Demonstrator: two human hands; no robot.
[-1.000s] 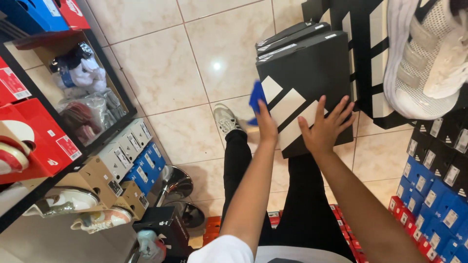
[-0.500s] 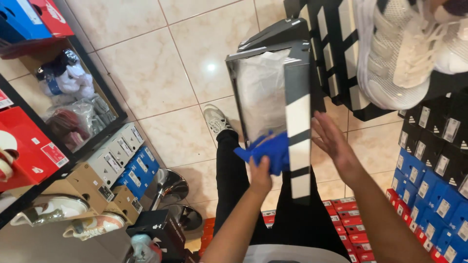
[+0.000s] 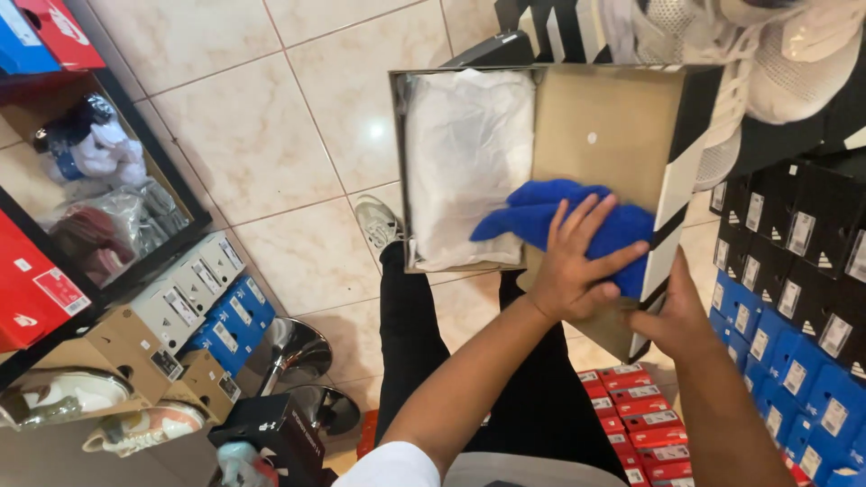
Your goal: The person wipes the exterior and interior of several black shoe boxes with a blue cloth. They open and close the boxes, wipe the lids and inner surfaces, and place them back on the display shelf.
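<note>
An open black shoe box [image 3: 401, 171] with white stripes is held up over my legs. White tissue paper [image 3: 465, 162] fills its left half. Its brown cardboard lid [image 3: 600, 126] is folded open to the right. My left hand [image 3: 577, 257] presses a blue cloth [image 3: 541, 212] flat against the inside of the lid, fingers spread. Under the lid's lower right corner, my right hand [image 3: 672, 316] grips the lid's edge from below.
Stacks of black and blue shoe boxes [image 3: 794, 298] rise at the right, red boxes [image 3: 636, 424] lie below. A white sneaker [image 3: 767, 63] sits at the top right. A shelf [image 3: 135, 243] with boxes and shoes runs along the left. Tiled floor [image 3: 262, 144] lies beneath.
The closed box has been opened: the lid swung to the right and the tissue paper now shows. My left hand moved with the blue cloth onto the inside of the lid.
</note>
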